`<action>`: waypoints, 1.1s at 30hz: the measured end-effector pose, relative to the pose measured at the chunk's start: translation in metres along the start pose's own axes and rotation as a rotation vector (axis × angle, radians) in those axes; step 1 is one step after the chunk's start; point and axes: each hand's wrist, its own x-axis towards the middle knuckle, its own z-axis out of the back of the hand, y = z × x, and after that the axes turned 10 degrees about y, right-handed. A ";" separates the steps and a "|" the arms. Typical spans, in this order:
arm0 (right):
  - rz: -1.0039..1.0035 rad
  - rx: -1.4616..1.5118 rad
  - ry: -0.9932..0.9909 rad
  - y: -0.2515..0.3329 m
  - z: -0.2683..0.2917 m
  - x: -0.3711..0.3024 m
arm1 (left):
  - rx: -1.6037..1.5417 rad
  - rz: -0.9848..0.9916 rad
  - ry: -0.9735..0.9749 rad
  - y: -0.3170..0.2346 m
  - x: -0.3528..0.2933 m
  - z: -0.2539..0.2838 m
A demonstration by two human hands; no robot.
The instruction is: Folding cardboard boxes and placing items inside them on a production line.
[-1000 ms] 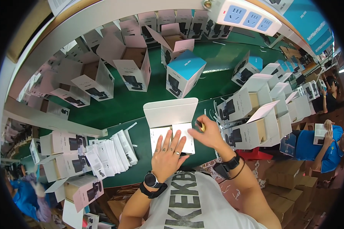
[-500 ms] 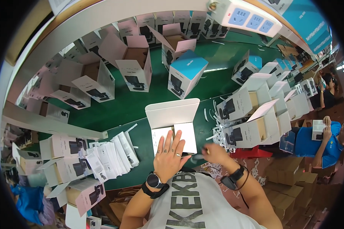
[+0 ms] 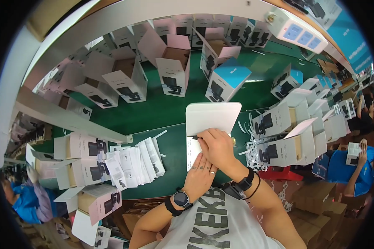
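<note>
A white carton (image 3: pixel 213 118) stands in front of me with its lid flap raised on the far side. My left hand (image 3: pixel 200 176) lies along the carton's near side, fingers stretched out flat, their tips partly under the other hand. Over the carton's opening, my right hand (image 3: pixel 217 148) is bent with its fingers drawn together, covering most of the inside. A small yellowish bit shows past its right edge, and what the fingers hold is hidden.
To the left lies a fanned stack of white leaflets (image 3: pixel 139 164) beside printed cartons (image 3: pixel 85 172). More open cartons (image 3: pixel 172 74) line the green bench's far part. At right stand cartons (image 3: pixel 274 151) with shredded paper strips (image 3: pixel 252 153). A power strip (image 3: pixel 299 31) hangs above. People in blue sit further off.
My right hand has come from beside the carton's near right corner up onto its opening. My left hand has slid back toward the near edge. The whole view has shifted.
</note>
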 end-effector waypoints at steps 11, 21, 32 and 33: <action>0.142 0.085 0.132 0.013 -0.013 0.015 | -0.045 -0.040 -0.020 0.014 -0.015 -0.001; -0.611 -0.155 0.304 -0.036 0.084 -0.064 | 0.004 -0.023 -0.047 0.020 -0.010 0.011; -0.743 1.181 0.021 -0.006 0.072 0.007 | -0.323 -0.227 0.147 0.073 -0.021 0.043; -0.745 1.188 0.032 -0.008 0.072 -0.009 | -0.385 -0.212 0.145 0.074 -0.026 0.043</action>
